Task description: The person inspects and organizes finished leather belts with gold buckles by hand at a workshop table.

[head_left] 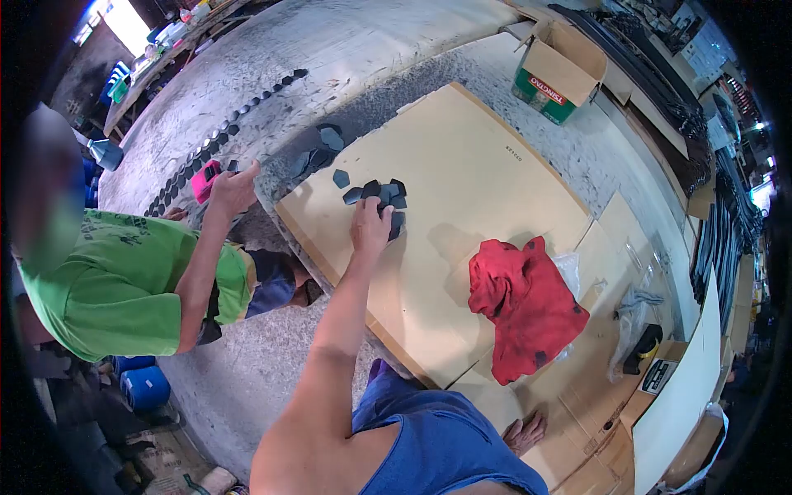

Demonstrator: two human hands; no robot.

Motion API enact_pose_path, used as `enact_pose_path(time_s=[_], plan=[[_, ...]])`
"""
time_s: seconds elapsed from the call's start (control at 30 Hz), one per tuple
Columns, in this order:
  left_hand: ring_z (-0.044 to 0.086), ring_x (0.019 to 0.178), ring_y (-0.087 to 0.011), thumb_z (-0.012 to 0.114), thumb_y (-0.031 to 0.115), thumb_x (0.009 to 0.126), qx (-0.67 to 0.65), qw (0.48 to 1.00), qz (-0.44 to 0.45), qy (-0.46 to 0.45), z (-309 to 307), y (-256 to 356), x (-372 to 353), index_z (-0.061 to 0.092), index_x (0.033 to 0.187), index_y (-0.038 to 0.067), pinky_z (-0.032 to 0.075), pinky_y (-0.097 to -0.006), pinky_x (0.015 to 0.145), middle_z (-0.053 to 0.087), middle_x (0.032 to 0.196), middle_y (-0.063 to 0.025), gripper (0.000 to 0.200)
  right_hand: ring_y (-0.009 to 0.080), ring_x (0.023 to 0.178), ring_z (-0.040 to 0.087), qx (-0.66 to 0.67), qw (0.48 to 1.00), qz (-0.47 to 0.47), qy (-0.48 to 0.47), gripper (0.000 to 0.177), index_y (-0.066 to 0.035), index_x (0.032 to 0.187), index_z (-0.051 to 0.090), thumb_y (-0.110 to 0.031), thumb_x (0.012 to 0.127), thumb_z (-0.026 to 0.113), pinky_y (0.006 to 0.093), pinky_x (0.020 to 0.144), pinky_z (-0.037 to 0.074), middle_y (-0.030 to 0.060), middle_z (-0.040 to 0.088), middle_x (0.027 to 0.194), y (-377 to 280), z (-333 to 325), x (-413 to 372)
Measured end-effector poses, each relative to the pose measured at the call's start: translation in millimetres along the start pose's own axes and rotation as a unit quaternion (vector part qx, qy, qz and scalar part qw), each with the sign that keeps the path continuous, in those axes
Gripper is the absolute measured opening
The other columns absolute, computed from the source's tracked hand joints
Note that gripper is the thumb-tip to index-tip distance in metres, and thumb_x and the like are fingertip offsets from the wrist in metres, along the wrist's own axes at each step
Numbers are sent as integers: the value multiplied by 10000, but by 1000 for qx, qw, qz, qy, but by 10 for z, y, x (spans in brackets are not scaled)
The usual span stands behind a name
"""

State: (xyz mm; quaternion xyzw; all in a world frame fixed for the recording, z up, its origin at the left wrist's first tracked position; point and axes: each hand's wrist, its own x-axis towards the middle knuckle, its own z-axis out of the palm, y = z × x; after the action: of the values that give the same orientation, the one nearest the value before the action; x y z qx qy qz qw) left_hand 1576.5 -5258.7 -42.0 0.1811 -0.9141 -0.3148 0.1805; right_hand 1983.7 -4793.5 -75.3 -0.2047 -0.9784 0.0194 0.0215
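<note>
Your left hand (371, 227) is resting on a loose pile of black hexagonal pieces (367, 193), which are lying under and just beyond your fingertips on the cardboard sheet (462, 165). I cannot tell whether your fingers are closing on one. The pieces are probably thin, light and flexible, so pinch one by its edge.

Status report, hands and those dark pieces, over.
Left hand on dark pieces atop cardboard sheet, grip unclear. Right hand out of view. Co-worker's hand apart, off the sheet; red cloth nearby.
</note>
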Motion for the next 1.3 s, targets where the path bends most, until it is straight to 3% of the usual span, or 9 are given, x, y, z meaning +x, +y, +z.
enact_pose_path(time_s=[0.23,0.47,0.53,0.67,0.77,0.83,1.07,1.13,1.3], plan=[[586,902,-358,547,278,865,110,989,-73,-69,105,-93,222,539,1000,131,475,-467,737,567,1021,-123,200,385,1250,321,1,1000,-10,5,613,-50,1350,346,-498,936,282,527,1033,238,216,354,1345,-55,-65,-9],[632,730,-292,487,176,888,-127,984,-115,54,-6,-111,149,499,989,67,499,-394,656,623,788,-150,149,387,1228,346,-16,1000,-5,10,575,-6,1328,366,-380,892,398,494,1027,250,239,365,1333,-72,-54,-16],[615,620,-184,494,123,889,-342,924,-170,30,-160,136,89,486,960,46,492,-307,556,616,748,-108,105,406,1231,338,-3,1000,-10,9,584,-32,1318,380,-472,944,292,538,1013,254,243,373,1314,-49,-40,10],[569,565,-99,497,88,889,-440,881,-169,26,-112,93,66,509,990,44,468,-245,497,600,734,-66,110,403,1232,339,-16,999,-14,24,590,-35,1326,376,-477,945,288,534,1003,263,240,377,1314,-68,-50,9],[573,603,-116,473,64,876,-434,885,-165,-28,-97,31,-23,549,1022,41,482,-269,562,612,753,-79,165,376,1238,340,-17,1000,1,13,584,-29,1328,381,-413,888,378,494,1031,247,215,379,1338,-44,-32,-5],[574,665,-125,458,36,851,-284,954,-80,-53,-60,-38,-114,584,1036,50,483,-296,626,621,777,-82,224,374,1236,341,-26,1000,1,7,583,-30,1329,379,-403,881,395,492,1028,250,215,372,1346,-24,5,-6],[616,820,-307,531,231,858,-103,973,-105,-179,-238,97,-183,581,1072,88,469,-411,738,636,864,-153,262,380,1233,337,-4,1000,13,2,565,-34,1333,372,-359,873,417,493,1026,250,221,364,1346,-41,-22,-10],[610,841,-313,544,249,859,-76,986,-77,-129,-226,51,-106,573,1090,89,467,-415,754,633,868,-151,283,397,1248,325,-9,1000,-7,6,603,-50,1351,349,-489,942,289,523,1013,251,222,354,1349,-17,-4,-4],[573,936,-351,603,278,838,-9,1000,1,20,-96,-226,284,564,1079,63,463,-439,797,557,1046,-162,326,373,1256,328,-19,1000,-19,9,621,-63,1369,338,-511,946,259,507,1028,246,194,346,1373,-6,-4,7]])
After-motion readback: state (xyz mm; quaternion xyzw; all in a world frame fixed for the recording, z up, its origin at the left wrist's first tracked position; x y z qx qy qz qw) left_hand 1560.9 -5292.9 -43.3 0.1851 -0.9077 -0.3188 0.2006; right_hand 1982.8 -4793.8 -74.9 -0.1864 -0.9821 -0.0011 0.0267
